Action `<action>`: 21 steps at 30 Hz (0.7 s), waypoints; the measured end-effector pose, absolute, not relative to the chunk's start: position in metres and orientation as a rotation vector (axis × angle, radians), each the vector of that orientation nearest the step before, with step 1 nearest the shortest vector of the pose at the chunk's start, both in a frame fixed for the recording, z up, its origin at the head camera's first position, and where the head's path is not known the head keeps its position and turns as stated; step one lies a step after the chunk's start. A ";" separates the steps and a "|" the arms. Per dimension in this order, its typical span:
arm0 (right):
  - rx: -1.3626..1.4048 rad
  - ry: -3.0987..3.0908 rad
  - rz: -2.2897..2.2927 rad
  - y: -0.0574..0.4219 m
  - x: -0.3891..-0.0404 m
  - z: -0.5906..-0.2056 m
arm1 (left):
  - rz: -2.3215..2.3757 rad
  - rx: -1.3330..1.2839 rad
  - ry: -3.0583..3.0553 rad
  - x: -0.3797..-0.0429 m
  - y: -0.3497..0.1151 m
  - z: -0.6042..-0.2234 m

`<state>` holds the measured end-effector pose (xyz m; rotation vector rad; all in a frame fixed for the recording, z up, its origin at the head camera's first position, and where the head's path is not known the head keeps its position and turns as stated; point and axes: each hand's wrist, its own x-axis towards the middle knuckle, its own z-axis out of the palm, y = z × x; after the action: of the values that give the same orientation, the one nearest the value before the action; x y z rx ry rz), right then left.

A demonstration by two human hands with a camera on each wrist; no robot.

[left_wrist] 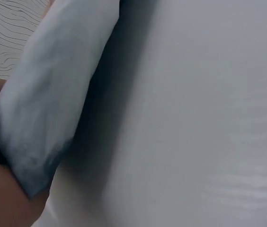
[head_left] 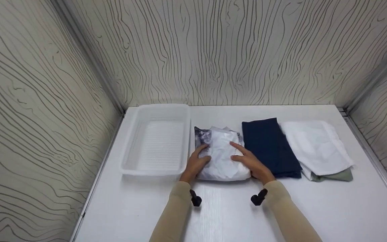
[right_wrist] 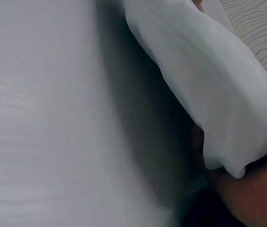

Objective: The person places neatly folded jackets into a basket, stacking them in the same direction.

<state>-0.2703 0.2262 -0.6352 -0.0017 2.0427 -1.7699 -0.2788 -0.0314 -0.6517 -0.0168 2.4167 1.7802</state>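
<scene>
A thick, wrinkled bundle of folded white cloth [head_left: 225, 161], with a dark purple-grey patterned strip on its left, is held between both hands in the middle of the white table. My left hand [head_left: 197, 163] grips its left side, thumb and a finger over the top. On the opposite side my right hand [head_left: 252, 164] holds it the same way. In the left wrist view the front edge of the bundle [left_wrist: 53, 90] stands above the tabletop, with a shadow below. Fingers reach under the bundle [right_wrist: 209, 80] in the right wrist view. Its underside is mostly hidden.
A white plastic basket [head_left: 155, 173] stands left of the bundle, close to it. Folded navy cloth [head_left: 269, 148] lies right of the bundle, beside the right hand. Farther right is a white cloth [head_left: 317, 144] over a green one [head_left: 336, 175]. Patterned walls [head_left: 193, 50] enclose the table.
</scene>
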 end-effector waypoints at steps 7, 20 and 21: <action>-0.022 2.109 -1.731 0.230 -0.271 -0.632 | 1.807 -0.024 2.399 -0.279 -0.027 -0.650; -0.095 2.256 -1.761 0.251 -0.270 -0.621 | 1.885 0.088 2.389 -0.276 -0.013 -0.626; -0.101 2.264 -1.769 0.252 -0.270 -0.618 | 1.893 0.111 2.407 -0.277 -0.011 -0.623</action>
<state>-0.2697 0.2523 -0.6178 -0.1014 2.2638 -1.7693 -0.2766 -0.0113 -0.6226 0.1113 2.4070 1.8933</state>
